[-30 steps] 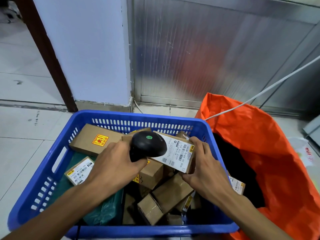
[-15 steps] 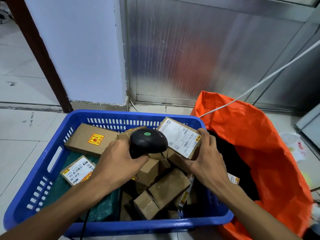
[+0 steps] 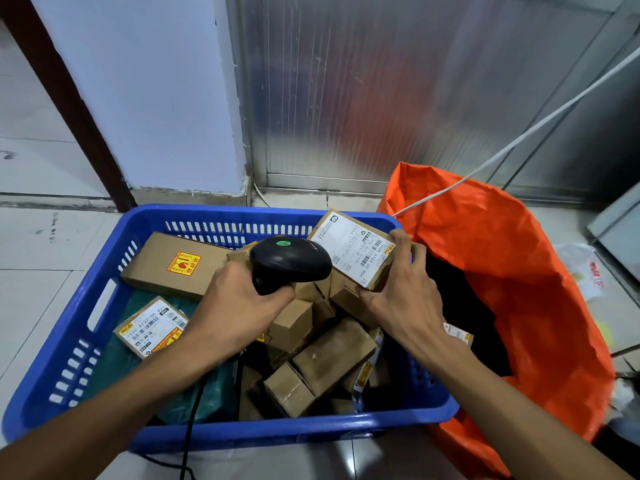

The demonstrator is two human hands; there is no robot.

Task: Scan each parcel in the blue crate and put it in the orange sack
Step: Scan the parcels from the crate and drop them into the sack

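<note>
**Parcel held at scanner head, sack on the right**

The blue crate point(image 3: 104, 306) holds many cardboard parcels. The orange sack point(image 3: 519, 271) stands open, touching its right wall. The held parcel point(image 3: 353, 252) is raised over the crate's far right corner, label up, long axis running from far-left to near-right, toward the sack mouth. The right hand point(image 3: 405, 299) grips its right end, fingers curled round the edge, and is nearer the sack. The left hand point(image 3: 239, 306) clasps the scanner point(image 3: 289, 263), whose head is just beside the label.
</note>
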